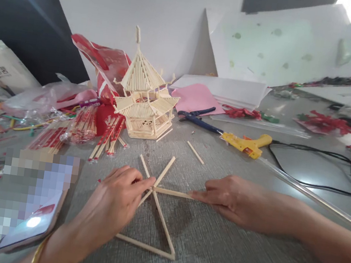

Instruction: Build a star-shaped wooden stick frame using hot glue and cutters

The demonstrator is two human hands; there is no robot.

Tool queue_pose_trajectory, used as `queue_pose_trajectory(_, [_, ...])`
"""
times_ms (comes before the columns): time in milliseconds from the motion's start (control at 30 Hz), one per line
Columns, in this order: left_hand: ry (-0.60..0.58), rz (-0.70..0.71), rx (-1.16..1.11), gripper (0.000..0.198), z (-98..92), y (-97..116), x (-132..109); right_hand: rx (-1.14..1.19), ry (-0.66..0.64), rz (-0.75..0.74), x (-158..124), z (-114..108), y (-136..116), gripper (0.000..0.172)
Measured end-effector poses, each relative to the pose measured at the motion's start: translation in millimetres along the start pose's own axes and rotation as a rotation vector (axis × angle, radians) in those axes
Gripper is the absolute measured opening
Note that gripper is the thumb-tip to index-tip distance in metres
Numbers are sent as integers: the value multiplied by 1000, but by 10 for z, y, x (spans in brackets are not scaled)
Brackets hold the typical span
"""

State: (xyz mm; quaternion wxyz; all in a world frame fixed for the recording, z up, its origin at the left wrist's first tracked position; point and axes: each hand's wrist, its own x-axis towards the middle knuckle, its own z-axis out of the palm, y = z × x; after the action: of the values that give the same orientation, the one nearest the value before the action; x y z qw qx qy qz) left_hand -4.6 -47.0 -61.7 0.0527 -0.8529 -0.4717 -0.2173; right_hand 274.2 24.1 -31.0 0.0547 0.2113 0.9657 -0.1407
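A flat frame of pale wooden sticks (pixel 162 222) lies on the table, its spokes meeting at a hub. One outer stick joins the lower spoke at a corner. My left hand (pixel 122 193) is closed at the hub, thumb and fingertips gripping where the sticks meet; it covers part of the left spokes. At the outer end of the spoke pointing right, my right hand (pixel 231 200) holds the stick with its fingers drawn together. A loose stick (pixel 195 152) lies beyond the frame. Behind it stands a small pagoda model (pixel 147 101) built of similar sticks.
A yellow hot glue gun (pixel 247 144) with a clear glue stick and black cord lies right, beside dark blue pliers (pixel 201 118). Left are a phone (pixel 37 208) and wrapped chopsticks (pixel 108 137). Pink paper (pixel 196 97) and plastic bags sit at the back.
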Motion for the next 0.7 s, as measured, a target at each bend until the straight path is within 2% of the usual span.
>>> queue_pose_trajectory(333, [-117, 1, 13, 30, 6, 38, 7, -143, 48, -79, -27, 37, -10, 46])
queue_pose_trajectory(467, [-139, 85, 140, 29, -21, 58, 35, -186, 91, -124, -29, 65, 0, 47])
queue_pose_trajectory(600, [-251, 185, 238, 27, -54, 106, 64, -219, 82, -122, -27, 88, 14, 48])
queue_pose_trajectory(700, [-288, 206, 238, 25, -67, 128, 87, -232, 74, -115, -30, 89, 15, 50])
